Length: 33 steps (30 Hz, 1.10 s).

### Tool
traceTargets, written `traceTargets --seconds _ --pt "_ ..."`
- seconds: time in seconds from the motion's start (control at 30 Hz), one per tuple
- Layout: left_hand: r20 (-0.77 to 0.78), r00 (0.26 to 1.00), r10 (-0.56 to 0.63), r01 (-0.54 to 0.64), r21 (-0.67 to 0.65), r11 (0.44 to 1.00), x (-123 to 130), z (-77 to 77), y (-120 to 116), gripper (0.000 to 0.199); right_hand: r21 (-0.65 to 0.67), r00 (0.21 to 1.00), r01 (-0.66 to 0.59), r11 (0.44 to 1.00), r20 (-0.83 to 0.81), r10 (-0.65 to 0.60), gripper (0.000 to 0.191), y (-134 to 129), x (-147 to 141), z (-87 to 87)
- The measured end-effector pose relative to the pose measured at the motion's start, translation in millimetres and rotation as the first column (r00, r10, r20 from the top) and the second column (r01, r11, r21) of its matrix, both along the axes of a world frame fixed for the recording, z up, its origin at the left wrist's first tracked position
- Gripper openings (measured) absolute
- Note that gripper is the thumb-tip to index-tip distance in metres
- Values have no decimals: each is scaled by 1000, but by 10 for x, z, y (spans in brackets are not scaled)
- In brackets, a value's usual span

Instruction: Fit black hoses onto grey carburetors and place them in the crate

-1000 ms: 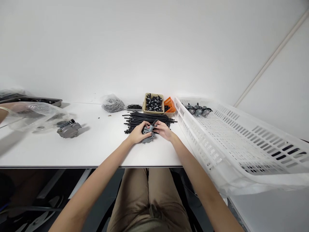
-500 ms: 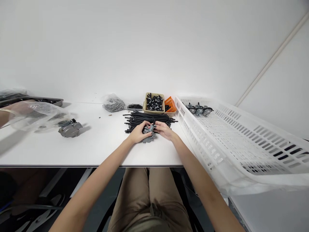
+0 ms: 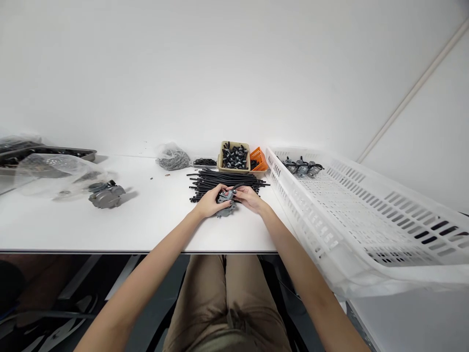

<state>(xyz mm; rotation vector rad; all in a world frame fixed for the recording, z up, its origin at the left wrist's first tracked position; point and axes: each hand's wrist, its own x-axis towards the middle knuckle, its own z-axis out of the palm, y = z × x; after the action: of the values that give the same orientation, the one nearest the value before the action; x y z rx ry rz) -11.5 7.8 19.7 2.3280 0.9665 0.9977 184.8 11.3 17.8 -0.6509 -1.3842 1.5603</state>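
Observation:
A grey metal carburetor [image 3: 227, 210] sits low over the white table, with my left hand [image 3: 210, 201] closed around its left side. My right hand [image 3: 249, 197] is pinched at its upper right, on a small black tube-like part [image 3: 239, 186] that points to the right. Fingers partly hide where that part meets the carburetor. Just behind both hands lies a pile of black hoses [image 3: 208, 180]. Away to the left, a second carburetor [image 3: 107, 195] rests on the table.
Behind the hoses stand a beige bin [image 3: 219, 161] of black parts, an orange basket [image 3: 261, 157] and a shallow tray [image 3: 204, 165]. A bag of small metal parts [image 3: 173, 157] lies left of them. The white crate [image 3: 311, 205] at right holds several carburetors [image 3: 301, 167].
The black part at my right fingers has tipped from upright toward the right. Another person's arm at the far left has gone out of view.

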Motion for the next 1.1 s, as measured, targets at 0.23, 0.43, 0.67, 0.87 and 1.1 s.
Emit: traceTargets --seconds 0.23,0.43,0.67,0.87,1.1 --pt "-4 1000 -6 6 1 1000 -7 1 0 41 -22 1000 -21 1000 -22 21 27 -21 64 19" --pt "-17 1000 7 -7 -6 1000 -7 -10 -2 45 76 999 -17 997 45 14 40 -39 -13 59" --pt "-17 1000 0 0 -3 1000 -7 -4 0 40 -9 1000 -3 1000 -3 3 28 0 53 -17" --pt "-7 1000 9 -9 35 999 -5 6 -15 39 82 1000 -7 997 28 5 39 4 24 -9" --pt "-14 1000 -4 4 6 1000 -5 12 -19 42 73 997 -41 997 65 36 33 14 24 3"
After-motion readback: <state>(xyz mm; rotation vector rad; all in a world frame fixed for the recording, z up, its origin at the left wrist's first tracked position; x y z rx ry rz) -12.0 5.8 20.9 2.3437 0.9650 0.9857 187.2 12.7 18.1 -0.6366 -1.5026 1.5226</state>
